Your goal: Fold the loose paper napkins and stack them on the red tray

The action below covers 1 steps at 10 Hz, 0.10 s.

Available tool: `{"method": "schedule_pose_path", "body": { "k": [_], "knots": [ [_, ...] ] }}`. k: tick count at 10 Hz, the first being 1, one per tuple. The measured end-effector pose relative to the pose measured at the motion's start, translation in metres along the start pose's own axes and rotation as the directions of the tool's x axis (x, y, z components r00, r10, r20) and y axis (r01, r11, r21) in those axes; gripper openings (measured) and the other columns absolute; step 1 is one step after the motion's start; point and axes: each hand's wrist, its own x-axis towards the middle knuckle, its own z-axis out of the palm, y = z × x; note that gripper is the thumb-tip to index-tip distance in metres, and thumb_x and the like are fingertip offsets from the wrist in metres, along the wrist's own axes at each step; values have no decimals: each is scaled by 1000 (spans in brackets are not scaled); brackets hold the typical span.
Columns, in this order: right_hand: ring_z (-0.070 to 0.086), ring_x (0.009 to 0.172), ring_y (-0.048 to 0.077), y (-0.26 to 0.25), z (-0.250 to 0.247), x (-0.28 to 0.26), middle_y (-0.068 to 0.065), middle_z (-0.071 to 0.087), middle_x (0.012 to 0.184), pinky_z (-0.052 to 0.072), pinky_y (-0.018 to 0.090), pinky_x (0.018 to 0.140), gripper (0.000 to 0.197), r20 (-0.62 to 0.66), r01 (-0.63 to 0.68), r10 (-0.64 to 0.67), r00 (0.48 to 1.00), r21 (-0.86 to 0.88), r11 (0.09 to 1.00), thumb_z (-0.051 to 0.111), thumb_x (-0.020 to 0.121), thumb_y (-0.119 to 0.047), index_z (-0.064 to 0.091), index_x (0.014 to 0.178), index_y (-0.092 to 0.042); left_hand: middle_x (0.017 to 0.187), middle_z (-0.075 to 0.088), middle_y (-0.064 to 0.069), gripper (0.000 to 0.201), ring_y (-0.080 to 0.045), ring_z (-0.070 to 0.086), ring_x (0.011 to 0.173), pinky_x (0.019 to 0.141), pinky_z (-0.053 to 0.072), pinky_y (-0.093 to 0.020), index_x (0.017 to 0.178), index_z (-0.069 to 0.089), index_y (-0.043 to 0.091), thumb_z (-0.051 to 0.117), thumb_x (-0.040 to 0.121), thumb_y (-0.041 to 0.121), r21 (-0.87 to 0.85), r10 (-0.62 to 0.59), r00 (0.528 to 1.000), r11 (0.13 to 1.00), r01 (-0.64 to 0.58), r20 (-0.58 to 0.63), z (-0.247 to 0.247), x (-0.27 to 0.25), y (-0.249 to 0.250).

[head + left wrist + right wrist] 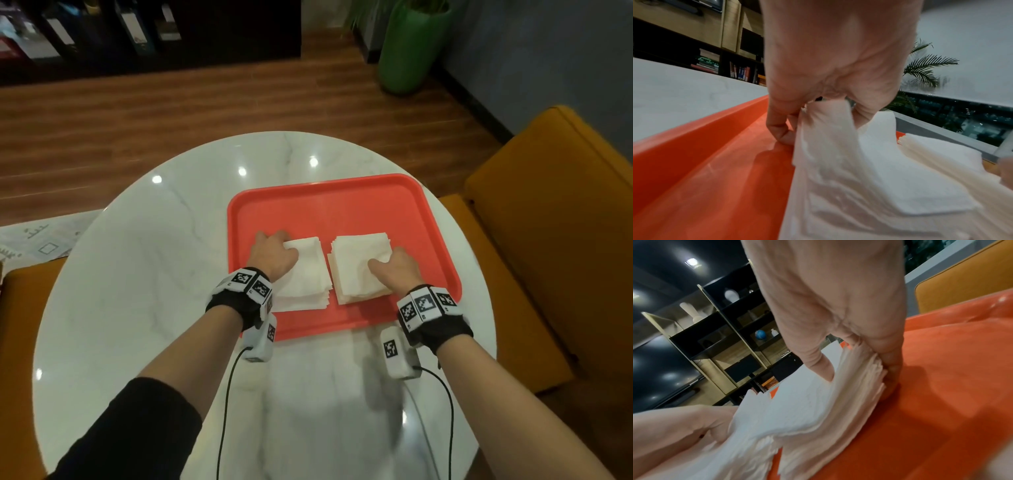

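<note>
While the round marble desk carries everything, the red tray sits on its far right part, long axis running left to right across the person. On the tray's near half lie two stacks of white napkins side by side, just apart: the left stack and the right stack, each a rough rectangle with its long axis running away from the person, edges slightly fanned. The left hand has its grip closed on the far left corner of the left stack, pinching up the top layers. The right hand has its grip closed on the right edge of the right stack, thumb on top, fingers under. I'd judge this the stacking stage, nearly done; the next move seems to call for lifting one stack squarely onto the other without letting sheets slide.
</note>
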Motion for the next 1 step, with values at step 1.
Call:
{"method": "schedule_pose_path", "body": {
  "k": [1],
  "knots": [
    [48, 120, 37, 1, -4, -4, 20, 48, 131, 44, 39, 95, 59, -13, 10, -11, 1000, -78, 997, 58, 84, -33, 42, 131, 0, 139, 33, -17, 48, -41, 35, 130, 109, 34, -51, 139, 45, 17, 49, 91, 27, 42, -18, 999, 999, 20, -34, -3, -7, 3]
  ]
}}
